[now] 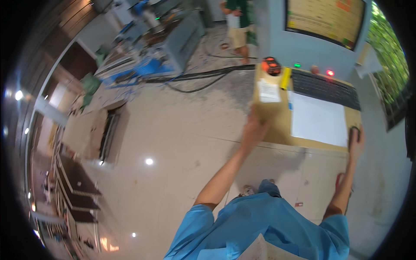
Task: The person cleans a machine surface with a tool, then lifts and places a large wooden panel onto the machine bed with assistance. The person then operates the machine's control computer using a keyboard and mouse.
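My right hand [358, 146] lies over a dark computer mouse [354, 131] at the right end of a wooden shelf board [276, 138]. The fingers are closed around the mouse. At the board's left edge is my left hand [255, 131], a little blurred, its thumb and fingers apart; it seems to touch the edge and holds nothing I can see. Between the hands lies a blank white sheet [318, 119]. Behind it sits a black keyboard [325, 88]. A small printed slip [269, 92], a yellow strip-shaped thing [285, 78] and an orange-and-black tape measure [271, 66] lie at the left.
A lit monitor [325, 19] is set in the panel above the keyboard. Green and red lights [330, 73] glow below it. Black cables [203, 73] cross the floor toward a blue-grey machine [173, 47]. Another person [239, 32] stands beyond. A cardboard-covered stack [86, 134] is at left.
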`<action>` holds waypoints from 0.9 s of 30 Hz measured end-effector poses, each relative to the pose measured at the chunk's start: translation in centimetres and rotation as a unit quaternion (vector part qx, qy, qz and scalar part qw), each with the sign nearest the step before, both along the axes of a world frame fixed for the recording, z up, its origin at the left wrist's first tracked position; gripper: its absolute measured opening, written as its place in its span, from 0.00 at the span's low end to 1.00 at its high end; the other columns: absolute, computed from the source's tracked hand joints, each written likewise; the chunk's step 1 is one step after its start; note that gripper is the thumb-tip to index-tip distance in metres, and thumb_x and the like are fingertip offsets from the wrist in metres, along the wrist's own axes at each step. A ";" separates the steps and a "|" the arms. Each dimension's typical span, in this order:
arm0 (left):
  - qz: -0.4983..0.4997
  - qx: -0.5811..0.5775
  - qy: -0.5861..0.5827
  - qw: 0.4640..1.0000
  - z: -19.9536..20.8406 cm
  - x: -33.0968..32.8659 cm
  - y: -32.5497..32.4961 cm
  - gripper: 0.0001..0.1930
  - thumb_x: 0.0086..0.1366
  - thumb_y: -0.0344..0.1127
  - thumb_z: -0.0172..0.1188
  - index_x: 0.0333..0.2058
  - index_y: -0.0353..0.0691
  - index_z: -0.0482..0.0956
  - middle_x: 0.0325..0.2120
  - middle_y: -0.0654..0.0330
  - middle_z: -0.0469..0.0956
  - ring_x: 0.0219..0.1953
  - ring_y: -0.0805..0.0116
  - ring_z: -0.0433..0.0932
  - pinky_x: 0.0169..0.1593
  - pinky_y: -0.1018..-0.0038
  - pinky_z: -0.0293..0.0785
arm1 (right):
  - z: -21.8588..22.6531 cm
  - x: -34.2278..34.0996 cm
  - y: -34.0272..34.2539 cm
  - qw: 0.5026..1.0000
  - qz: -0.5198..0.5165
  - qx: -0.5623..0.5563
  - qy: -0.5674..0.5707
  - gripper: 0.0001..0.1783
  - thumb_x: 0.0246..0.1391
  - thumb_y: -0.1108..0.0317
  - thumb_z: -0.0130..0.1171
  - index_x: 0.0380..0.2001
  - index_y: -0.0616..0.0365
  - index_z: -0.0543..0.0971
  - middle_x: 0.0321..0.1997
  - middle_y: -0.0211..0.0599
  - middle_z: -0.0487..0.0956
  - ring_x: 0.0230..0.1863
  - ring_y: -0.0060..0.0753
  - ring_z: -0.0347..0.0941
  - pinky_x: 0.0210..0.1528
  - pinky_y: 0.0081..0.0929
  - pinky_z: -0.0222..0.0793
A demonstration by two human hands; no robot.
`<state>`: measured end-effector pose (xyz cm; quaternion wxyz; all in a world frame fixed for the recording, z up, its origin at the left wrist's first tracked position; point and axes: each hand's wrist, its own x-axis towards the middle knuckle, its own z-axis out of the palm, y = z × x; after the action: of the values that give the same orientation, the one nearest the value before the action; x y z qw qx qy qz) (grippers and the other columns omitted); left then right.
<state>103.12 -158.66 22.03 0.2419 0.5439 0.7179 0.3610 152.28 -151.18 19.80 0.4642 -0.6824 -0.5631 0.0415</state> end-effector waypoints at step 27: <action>-0.045 -0.270 0.084 0.958 -15.6 -44.7 14.4 0.29 0.67 0.57 0.57 0.56 0.40 0.76 0.43 0.45 0.84 0.48 0.42 0.82 0.52 0.54 0.76 | -37.7 -36.0 -11.9 0.693 -0.139 -0.576 0.411 0.18 0.64 0.60 0.56 0.49 0.63 0.78 0.41 0.43 0.82 0.43 0.40 0.81 0.46 0.39 0.77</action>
<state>58.41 -144.22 6.43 0.3347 0.5181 0.7813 0.0955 116.29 -163.07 -17.87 0.1655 -0.8012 -0.0807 0.5693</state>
